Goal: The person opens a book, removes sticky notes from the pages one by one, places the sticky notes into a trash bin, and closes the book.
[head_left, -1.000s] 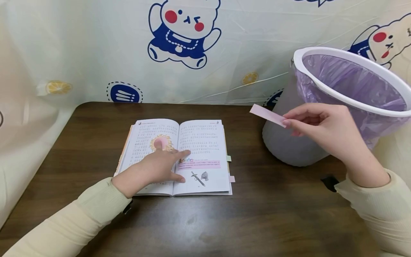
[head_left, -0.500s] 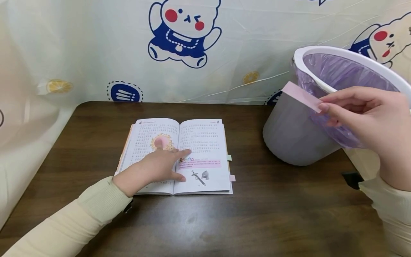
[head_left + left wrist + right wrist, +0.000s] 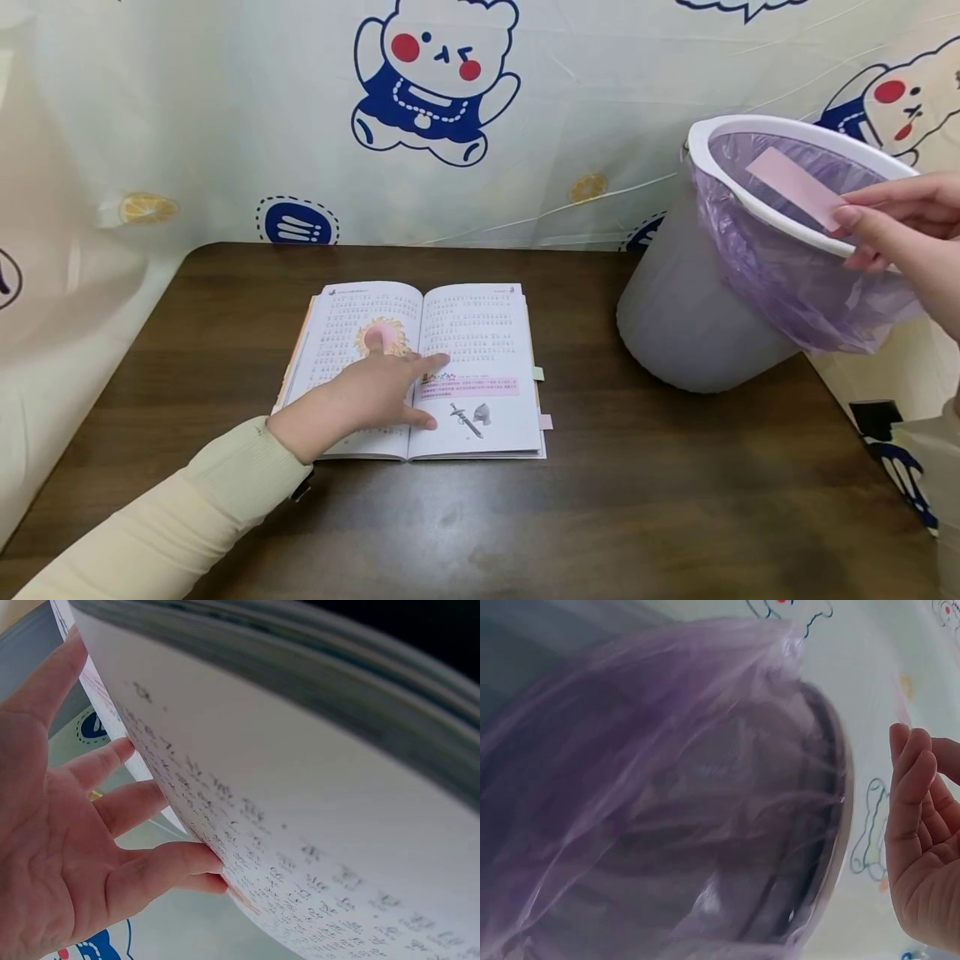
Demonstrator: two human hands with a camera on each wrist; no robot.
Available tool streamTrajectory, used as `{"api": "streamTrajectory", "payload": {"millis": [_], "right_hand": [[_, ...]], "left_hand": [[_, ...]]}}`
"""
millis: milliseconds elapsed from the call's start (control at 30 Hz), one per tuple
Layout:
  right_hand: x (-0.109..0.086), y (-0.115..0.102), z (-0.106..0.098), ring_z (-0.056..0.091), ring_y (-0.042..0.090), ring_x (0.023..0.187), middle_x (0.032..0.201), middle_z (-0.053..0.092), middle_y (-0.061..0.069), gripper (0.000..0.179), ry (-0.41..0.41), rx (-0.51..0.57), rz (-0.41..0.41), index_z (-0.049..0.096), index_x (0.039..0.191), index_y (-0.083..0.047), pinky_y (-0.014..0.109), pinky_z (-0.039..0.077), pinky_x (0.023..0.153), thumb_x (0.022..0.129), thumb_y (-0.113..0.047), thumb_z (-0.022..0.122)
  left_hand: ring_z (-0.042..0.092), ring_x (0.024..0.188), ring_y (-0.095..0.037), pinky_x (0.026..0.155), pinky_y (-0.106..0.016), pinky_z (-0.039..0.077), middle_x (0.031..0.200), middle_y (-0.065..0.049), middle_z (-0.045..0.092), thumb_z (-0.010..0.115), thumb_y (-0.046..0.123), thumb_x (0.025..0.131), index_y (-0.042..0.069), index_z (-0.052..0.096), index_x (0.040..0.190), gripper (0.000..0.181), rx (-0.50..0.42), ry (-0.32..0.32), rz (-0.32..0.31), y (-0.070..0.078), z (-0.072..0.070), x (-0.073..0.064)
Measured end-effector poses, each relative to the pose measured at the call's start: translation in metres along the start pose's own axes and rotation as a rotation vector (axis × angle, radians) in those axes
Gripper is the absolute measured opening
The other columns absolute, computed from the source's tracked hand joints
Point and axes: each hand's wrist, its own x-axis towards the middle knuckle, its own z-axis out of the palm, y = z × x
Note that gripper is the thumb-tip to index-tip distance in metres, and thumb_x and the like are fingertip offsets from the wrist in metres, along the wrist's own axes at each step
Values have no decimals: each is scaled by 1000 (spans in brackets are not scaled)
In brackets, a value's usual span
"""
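An open book (image 3: 472, 333) lies on the brown table, text and small pictures on both pages. My left hand (image 3: 363, 398) rests on it across the centre fold with fingers spread. In the left wrist view, the fingertips of the left hand (image 3: 82, 825) press on the page. Between thumb and fingers, my right hand (image 3: 915, 229) pinches a pink paper strip (image 3: 797, 188) by one end. The strip overlaps the mouth of a grey trash bin (image 3: 690, 308) in the head view. In the right wrist view, the right hand (image 3: 926, 832) is beside the bin's rim.
A purple plastic bag (image 3: 810, 292) lines the bin and hangs over its white rim (image 3: 701, 150). Green and pink tabs (image 3: 545, 422) stick out from the book's right edge. A printed curtain (image 3: 555, 100) hangs behind the table (image 3: 525, 525).
My right hand has moved right and up with the pink paper strip, from in front of the bin to its mouth. The left hand stays on the book.
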Motion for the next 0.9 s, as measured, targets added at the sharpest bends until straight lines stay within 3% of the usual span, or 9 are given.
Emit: {"api": "streamTrajectory", "payload": {"millis": [100,333,500,633,767,900], "right_hand": [[3,5,-5,61,-6,51,77,71,-23,36,2,3,12,74,94,-33,6,44,53,97,3,66],[13,19,-11,60,-6,50,74,72,-21,43,-20,85,0,75,92,-32,5,43,51,98,7,59],[18,25,-14,60,-6,48,71,72,-19,44,-34,135,45,77,89,-32,5,43,50,99,7,58],[18,26,-15,58,-6,48,69,70,-22,43,7,76,112,75,87,-36,5,43,51,98,4,61],[16,27,-13,57,-5,49,70,69,-23,37,74,31,147,73,87,-34,6,44,53,96,1,66],[14,29,-14,57,-7,51,70,68,-25,36,84,9,153,72,89,-35,5,43,55,98,-1,66]], "left_hand": [[59,126,-38,70,-43,55,149,-18,53,85,45,83,21,45,157,87,-1,0,1,0,0,0],[59,127,-36,66,-38,53,149,-16,54,85,45,83,21,45,157,88,0,6,7,0,1,0],[60,125,-36,64,-36,52,149,-16,54,85,45,83,21,45,157,88,-8,7,3,0,1,0],[60,125,-34,69,-40,54,149,-16,54,85,45,83,20,45,157,87,6,10,6,-1,2,0],[61,124,-34,64,-36,52,148,-15,55,86,46,82,20,46,156,88,17,18,-2,-2,3,-1],[60,126,-35,62,-33,51,149,-15,54,85,46,82,20,46,156,88,11,22,11,-2,3,2]]}}
